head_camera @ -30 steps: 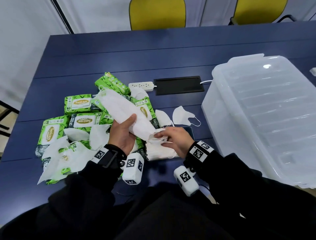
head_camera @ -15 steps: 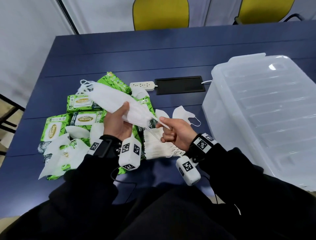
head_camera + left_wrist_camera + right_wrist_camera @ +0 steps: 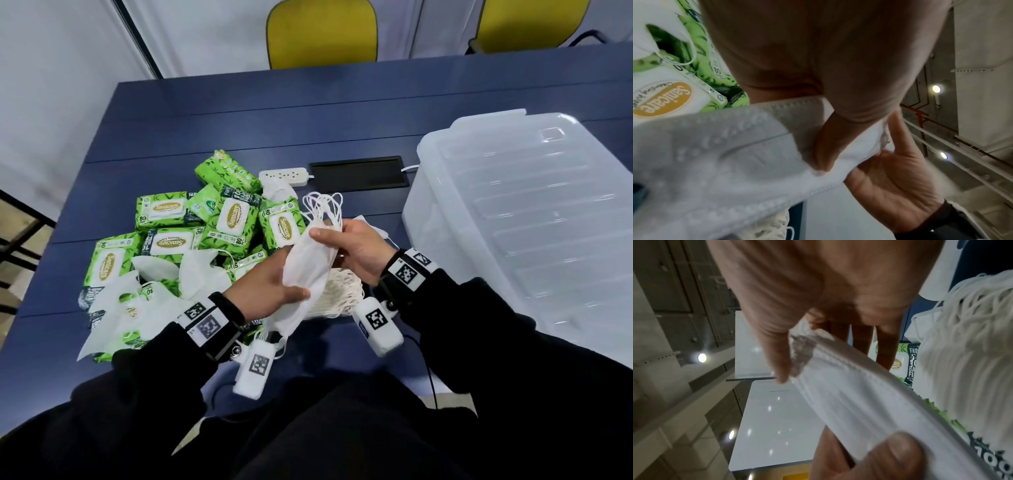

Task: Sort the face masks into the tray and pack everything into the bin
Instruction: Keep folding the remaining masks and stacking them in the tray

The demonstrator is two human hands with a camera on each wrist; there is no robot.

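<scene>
A stack of white face masks (image 3: 308, 265) is held above the table between both hands, ear loops (image 3: 323, 205) sticking up at its far end. My left hand (image 3: 270, 284) grips the stack's near end, thumb on top. My right hand (image 3: 352, 246) grips the far end. In the left wrist view the left thumb presses the mask stack (image 3: 725, 154); in the right wrist view the right thumb and fingers pinch the layered mask stack (image 3: 849, 386). More masks (image 3: 337, 294) lie under the hands, loose ones (image 3: 154, 291) at the left. The clear bin (image 3: 513, 219) with its lid on stands right.
Several green wet-wipe packs (image 3: 226, 219) are heaped on the blue table (image 3: 274, 113) to the left. A white power strip (image 3: 282, 176) and a black panel (image 3: 359, 173) lie behind them. Two yellow chairs (image 3: 322, 31) stand beyond the far edge.
The mask stack has turned from lying leftward in the left hand to pointing away, and has shifted right. The right hand let go of the ear loop and took hold of the stack's far end.
</scene>
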